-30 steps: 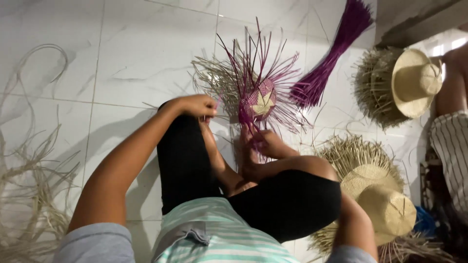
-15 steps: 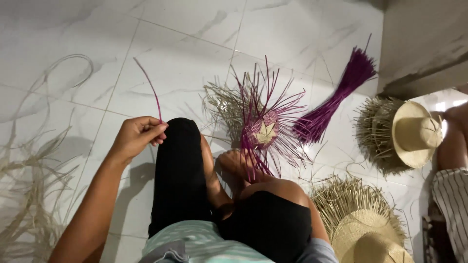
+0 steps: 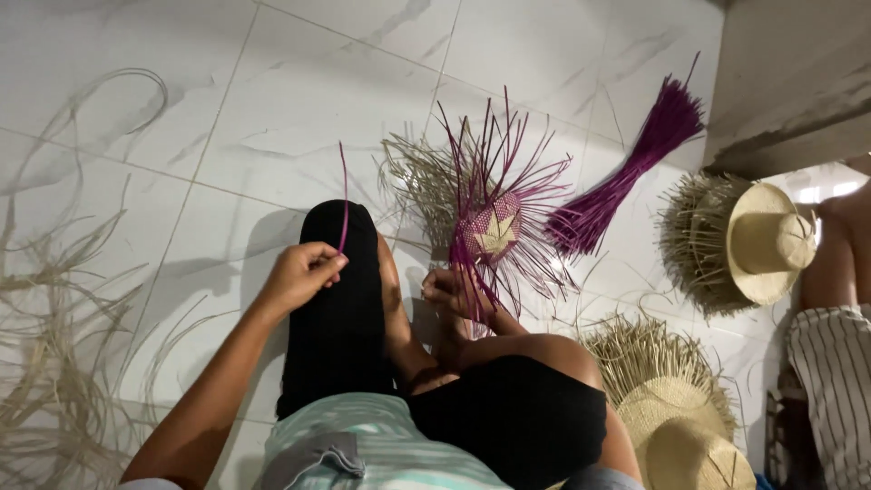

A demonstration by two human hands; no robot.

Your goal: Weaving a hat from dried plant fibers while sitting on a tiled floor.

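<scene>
- left hand pinched together on the lower end of a single purple strand, which rises nearly upright above the left knee, its tip free over bare tile.
- right hand sits low between the legs at the near edge of the woven piece; fingers curl around its lower straws, though how tightly they press together cannot be told.
- woven piece lies on the white tiled floor just beyond the knees: a small purple centre with a pale star shape, loose purple and natural straws fanning out on all sides.
- purple straw bundle lies just to its right, the splayed end nearly touching the fan.
- open tile runs wide above and to the left of the piece, up to the picture's top edge.
- loose pale fibres sprawl along the left edge, well apart from the left hand.
- right side is crowded: one straw hat by the wall step, two more hats near the right knee, and another person's striped trouser leg at the edge.
</scene>
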